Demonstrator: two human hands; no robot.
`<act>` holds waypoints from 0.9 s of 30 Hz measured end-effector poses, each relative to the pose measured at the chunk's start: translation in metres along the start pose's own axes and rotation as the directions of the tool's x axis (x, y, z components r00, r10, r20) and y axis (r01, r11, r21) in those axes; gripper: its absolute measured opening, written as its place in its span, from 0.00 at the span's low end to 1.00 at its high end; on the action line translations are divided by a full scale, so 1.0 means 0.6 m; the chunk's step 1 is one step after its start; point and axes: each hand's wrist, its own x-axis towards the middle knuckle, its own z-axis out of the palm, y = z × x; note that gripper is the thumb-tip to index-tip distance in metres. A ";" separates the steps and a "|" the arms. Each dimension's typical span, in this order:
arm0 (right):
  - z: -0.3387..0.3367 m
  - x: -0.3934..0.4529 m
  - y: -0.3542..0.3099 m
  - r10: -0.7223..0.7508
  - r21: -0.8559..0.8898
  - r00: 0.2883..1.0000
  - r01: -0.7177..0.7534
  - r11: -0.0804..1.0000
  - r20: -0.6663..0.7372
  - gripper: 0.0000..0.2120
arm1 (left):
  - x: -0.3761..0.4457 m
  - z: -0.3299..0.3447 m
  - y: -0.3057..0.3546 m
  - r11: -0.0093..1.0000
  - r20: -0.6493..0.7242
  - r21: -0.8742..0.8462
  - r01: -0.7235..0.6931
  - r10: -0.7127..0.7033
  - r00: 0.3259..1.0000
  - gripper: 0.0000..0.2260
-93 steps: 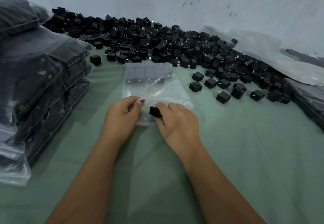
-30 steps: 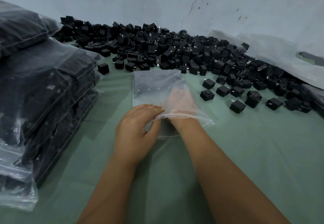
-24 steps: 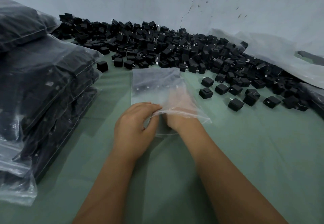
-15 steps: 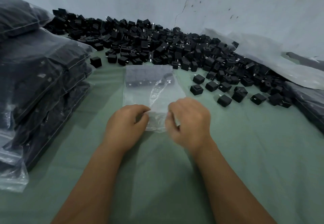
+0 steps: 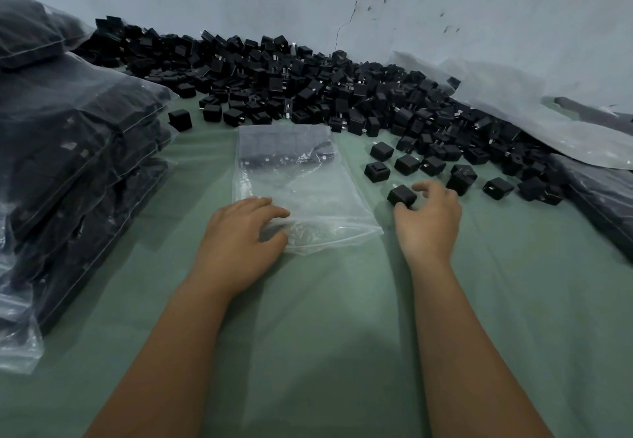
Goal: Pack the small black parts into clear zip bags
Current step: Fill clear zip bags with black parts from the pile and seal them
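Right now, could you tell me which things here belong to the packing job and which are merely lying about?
In the job:
- open zip bag
- black part at the right hand
- left hand
- loose parts pile

Lying about:
- filled bags
- plastic sheet

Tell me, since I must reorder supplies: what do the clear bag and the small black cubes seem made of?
The clear flat zip bag looks like thin soft plastic film: see-through, wrinkled, with glossy glints. The small black cube-shaped parts look like hard moulded plastic, matte with crisp edges; some show small metal-looking prongs, though that is uncertain.
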 end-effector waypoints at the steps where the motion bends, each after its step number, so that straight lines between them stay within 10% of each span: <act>1: 0.000 0.001 0.002 0.016 0.002 1.000 -0.016 1.000 0.009 0.20 | 0.000 0.000 0.000 1.000 -0.001 -0.002 0.002 -0.002 1.000 0.22; 9: -0.008 -0.013 -0.013 0.014 0.213 1.000 -0.010 0.977 -0.015 0.12 | -0.004 -0.005 0.008 0.991 -0.045 -0.127 0.034 -0.040 0.998 0.19; 14: -0.029 -0.083 -0.080 -0.427 0.530 0.889 0.446 0.721 -0.167 0.07 | -0.004 -0.002 0.008 0.981 -0.246 -0.192 -0.012 -0.036 0.969 0.05; 19: -0.002 -0.155 -0.129 -0.694 0.440 0.719 0.611 0.658 0.039 0.10 | -0.002 -0.004 0.010 0.958 -0.350 -0.288 -0.010 -0.096 0.932 0.06; 27: 0.035 -0.148 -0.119 -0.591 0.164 0.687 0.584 0.795 0.422 0.17 | -0.009 -0.004 0.019 0.935 -0.408 -0.353 -0.034 -0.121 0.905 0.04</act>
